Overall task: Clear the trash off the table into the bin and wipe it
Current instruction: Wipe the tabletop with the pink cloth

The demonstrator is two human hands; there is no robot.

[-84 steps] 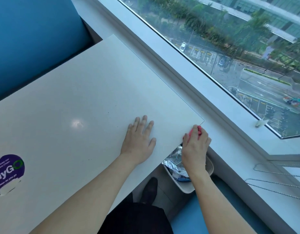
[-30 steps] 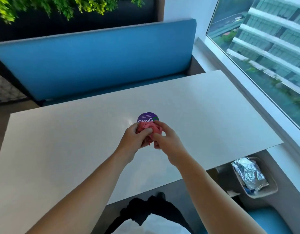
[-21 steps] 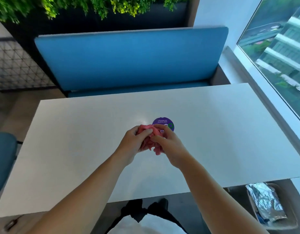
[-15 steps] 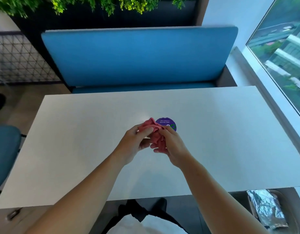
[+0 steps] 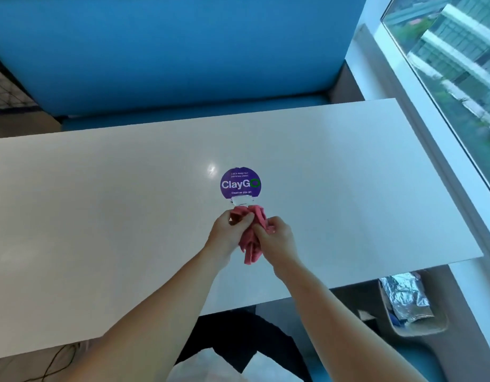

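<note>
A crumpled pink cloth [image 5: 252, 244] hangs between both hands just above the middle of the white table [image 5: 100, 210]. My left hand [image 5: 227, 232] pinches its upper left part and my right hand [image 5: 276, 238] grips its right side. Below the table's right front corner stands a pale bin [image 5: 420, 329] holding crumpled silver foil [image 5: 403, 296] and other trash.
A round purple "ClayGo" sticker [image 5: 240, 184] is stuck on the table just beyond the hands. A blue upholstered bench [image 5: 169, 51] runs behind the table. A white sill and window [image 5: 445, 64] line the right side. A dark cable [image 5: 56, 362] lies on the floor at the lower left.
The right hand held the cloth at the table's right corner over the bin; now both hands hold it at the table's middle and it hangs looser, nearer me than the sticker.
</note>
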